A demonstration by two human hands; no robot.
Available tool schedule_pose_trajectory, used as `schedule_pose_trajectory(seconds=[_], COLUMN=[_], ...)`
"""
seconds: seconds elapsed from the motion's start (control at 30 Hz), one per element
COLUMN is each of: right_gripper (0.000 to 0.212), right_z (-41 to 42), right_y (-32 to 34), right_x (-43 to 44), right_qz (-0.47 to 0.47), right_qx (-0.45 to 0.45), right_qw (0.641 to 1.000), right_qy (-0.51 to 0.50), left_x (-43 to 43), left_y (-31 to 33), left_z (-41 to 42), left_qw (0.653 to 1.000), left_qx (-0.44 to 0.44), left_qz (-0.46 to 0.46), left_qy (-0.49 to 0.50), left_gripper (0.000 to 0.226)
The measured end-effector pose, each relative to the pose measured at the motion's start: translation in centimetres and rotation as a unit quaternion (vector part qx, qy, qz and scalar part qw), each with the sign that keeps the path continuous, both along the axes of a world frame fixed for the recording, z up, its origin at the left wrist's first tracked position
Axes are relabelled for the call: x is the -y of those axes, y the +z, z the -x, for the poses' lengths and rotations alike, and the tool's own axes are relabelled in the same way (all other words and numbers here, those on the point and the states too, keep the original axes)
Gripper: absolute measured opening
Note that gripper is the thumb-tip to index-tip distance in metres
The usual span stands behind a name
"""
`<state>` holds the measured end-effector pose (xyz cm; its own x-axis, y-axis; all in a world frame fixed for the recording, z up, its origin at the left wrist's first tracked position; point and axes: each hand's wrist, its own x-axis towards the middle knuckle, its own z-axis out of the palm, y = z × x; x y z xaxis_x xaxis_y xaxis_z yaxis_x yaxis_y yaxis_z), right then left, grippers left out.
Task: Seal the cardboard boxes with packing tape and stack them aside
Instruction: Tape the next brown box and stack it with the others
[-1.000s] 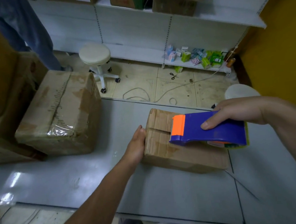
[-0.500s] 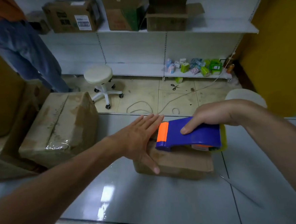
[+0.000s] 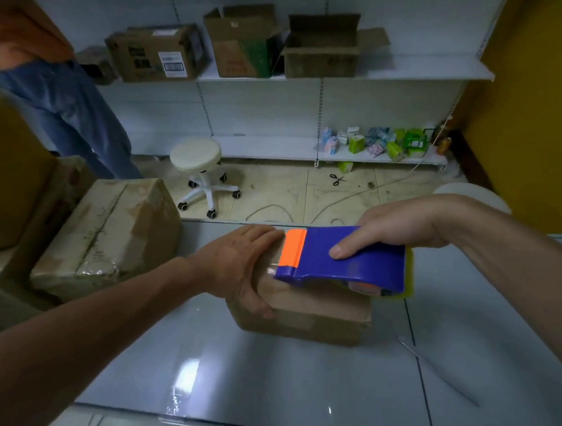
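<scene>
A small cardboard box (image 3: 316, 313) sits on the glossy white table (image 3: 251, 381). My left hand (image 3: 240, 265) lies flat over the box's far left top edge, fingers straight, thumb down its left side. My right hand (image 3: 403, 224) grips a blue tape dispenser (image 3: 343, 261) with an orange front plate, held low over the box top, nose pointing left toward my left hand. A larger taped cardboard box (image 3: 108, 235) rests at the table's left.
More big boxes (image 3: 8, 185) stack at the far left. A person in jeans (image 3: 66, 108) stands behind them. A white stool (image 3: 200, 168) and scissors (image 3: 337, 178) are on the floor. Shelves (image 3: 429, 69) hold open cartons.
My left hand went from the box's left side up onto its far top edge. The dispenser came further left along the box top. My view tilted up.
</scene>
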<state>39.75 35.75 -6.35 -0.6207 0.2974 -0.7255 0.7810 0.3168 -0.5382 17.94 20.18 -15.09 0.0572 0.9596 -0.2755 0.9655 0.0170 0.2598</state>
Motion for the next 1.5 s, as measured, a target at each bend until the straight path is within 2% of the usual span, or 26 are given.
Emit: schedule_pose_trajectory(seconds=[0.2, 0.37, 0.47, 0.57, 0.67, 0.77, 0.83, 0.87, 0.93, 0.97, 1.03, 1.2, 1.5], right_gripper=[0.049, 0.061, 0.065, 0.058, 0.056, 0.053, 0.053, 0.053, 0.053, 0.053, 0.052, 0.054, 0.05], right_z=[-7.0, -9.9, -10.3, -10.7, -10.8, -10.9, -11.2, -11.3, -11.4, -11.5, -11.6, -11.9, -13.0], right_y=[0.2, -2.1, -3.6, -4.1, -4.4, -4.9, -5.2, -5.3, -5.5, -5.6, -5.8, -6.4, -7.3], right_x=[-3.4, -4.9, -5.2, -5.5, -5.7, -5.8, -5.8, -5.9, -5.9, -5.9, -5.9, -6.1, -5.6], right_qz=[-0.006, 0.038, 0.065, 0.098, 0.089, 0.088, 0.092, 0.093, 0.096, 0.099, 0.103, 0.116, 0.14], right_qx=[0.046, 0.019, -0.006, -0.017, -0.02, -0.028, -0.033, -0.035, -0.04, -0.042, -0.047, -0.059, -0.076], right_qw=[0.999, 0.998, 0.997, 0.994, 0.995, 0.994, 0.994, 0.993, 0.993, 0.992, 0.992, 0.99, 0.986], right_qy=[-0.017, -0.04, -0.048, -0.045, -0.049, -0.056, -0.058, -0.059, -0.062, -0.062, -0.057, -0.062, -0.055], left_x=[0.0, -0.4, -1.4, -3.4, -5.2, -6.7, -7.2, -7.2, -7.1, -7.1, -7.1, -6.9, -6.4], left_y=[0.5, 0.8, 1.6, 2.6, 3.4, 3.7, 4.0, 4.2, 4.0, 3.8, 3.2, 1.8, 1.8], left_z=[-0.5, -0.6, -1.5, -3.0, -5.6, -8.4, -9.3, -9.4, -9.5, -9.7, -10.8, -11.2, -10.4], left_qw=[0.999, 0.997, 0.988, 0.956, 0.9, 0.856, 0.846, 0.858, 0.908, 0.932, 0.956, 0.981, 0.987], left_qx=[-0.023, -0.05, -0.116, -0.239, -0.363, -0.425, -0.44, -0.427, -0.351, -0.302, -0.236, -0.157, -0.113], left_qz=[0.023, 0.055, 0.104, 0.169, 0.229, 0.275, 0.279, 0.267, 0.214, 0.184, 0.136, 0.053, 0.082], left_qy=[0.01, 0.012, 0.008, -0.03, -0.081, -0.108, -0.112, -0.105, -0.083, -0.082, -0.107, -0.096, -0.075], left_gripper=[0.134, 0.136, 0.136, 0.14, 0.139, 0.115, 0.122, 0.132, 0.147, 0.15, 0.149, 0.131, 0.127])
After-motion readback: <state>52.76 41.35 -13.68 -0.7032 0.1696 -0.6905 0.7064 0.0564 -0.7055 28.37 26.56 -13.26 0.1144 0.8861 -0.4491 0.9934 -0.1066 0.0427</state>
